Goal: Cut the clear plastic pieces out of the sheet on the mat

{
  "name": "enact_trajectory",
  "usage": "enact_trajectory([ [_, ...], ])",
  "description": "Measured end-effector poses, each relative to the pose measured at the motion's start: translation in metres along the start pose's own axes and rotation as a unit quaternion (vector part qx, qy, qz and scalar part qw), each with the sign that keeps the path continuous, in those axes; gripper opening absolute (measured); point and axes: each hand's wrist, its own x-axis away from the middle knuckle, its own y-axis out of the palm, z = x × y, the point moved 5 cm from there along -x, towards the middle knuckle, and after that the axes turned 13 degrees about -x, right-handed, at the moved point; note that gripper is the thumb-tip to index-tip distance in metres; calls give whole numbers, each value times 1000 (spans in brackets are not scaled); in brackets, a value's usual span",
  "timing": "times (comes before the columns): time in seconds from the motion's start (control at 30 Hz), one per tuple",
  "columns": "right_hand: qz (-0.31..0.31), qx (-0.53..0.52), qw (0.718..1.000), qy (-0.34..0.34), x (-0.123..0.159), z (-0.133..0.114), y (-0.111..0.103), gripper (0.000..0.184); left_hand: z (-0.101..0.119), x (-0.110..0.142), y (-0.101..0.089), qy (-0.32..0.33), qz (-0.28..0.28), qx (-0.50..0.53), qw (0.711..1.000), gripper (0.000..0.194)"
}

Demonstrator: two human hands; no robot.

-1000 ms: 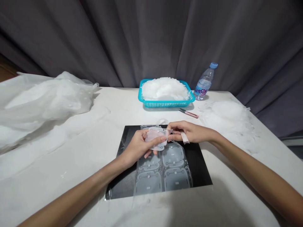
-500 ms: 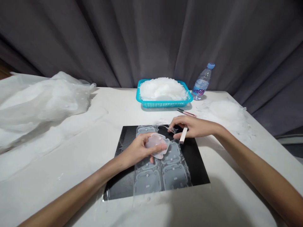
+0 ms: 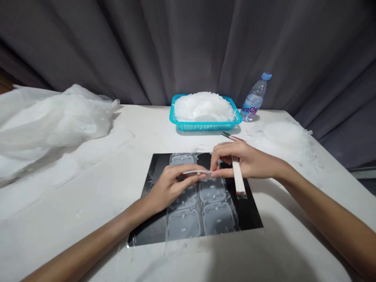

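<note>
My left hand (image 3: 173,184) is closed on a thin, translucent plastic piece (image 3: 195,171), seen nearly edge-on, with the thumb below it. At its right end, my right hand (image 3: 232,158) pinches the edge between thumb and fingertips. A flat white stick (image 3: 238,178) with reddish marks at its lower end is tucked in my right hand and points down. Below both hands lies a translucent sheet (image 3: 185,225) of similar rounded-square shapes, on a black mat (image 3: 151,227). The sheet has a gap at its upper right, partly hidden by my right hand.
A blue basket (image 3: 205,126) heaped with white translucent pieces stands at the back, beside a water bottle (image 3: 253,100). Small snips (image 3: 232,136) lie before it. A large plastic bag (image 3: 58,121) fills the left; a pile of clear scraps (image 3: 282,137) lies right.
My left hand has tilted the plastic piece from face-up to edge-on. My right hand has come in to pinch its right edge, and the white stick has swung to point downward.
</note>
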Motion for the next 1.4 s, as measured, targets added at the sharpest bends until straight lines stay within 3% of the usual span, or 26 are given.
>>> enact_trajectory([
  [0.13,11,1,1000,-24,1,-1,-2,14,2,1,-1,26,8,9,1000,18],
  [0.37,7,-5,1000,-28,2,-4,-3,14,0,6,-1,14,-6,-23,1000,24],
  [0.6,6,4,1000,-26,2,-8,-3,15,9,9,-6,70,-2,-83,994,30],
  [0.8,9,13,999,-38,2,-11,-1,6,10,7,-11,100,6,-108,989,33],
  [0.97,15,25,998,-58,0,-7,2,1,4,6,-8,39,5,-86,996,23],
  [1.2,16,97,995,34,2,13,1,11,-11,5,-5,-7,-8,-82,997,27],
  [1.4,24,69,997,-4,-1,14,5,10,-13,4,-6,-68,-1,-53,996,27],
])
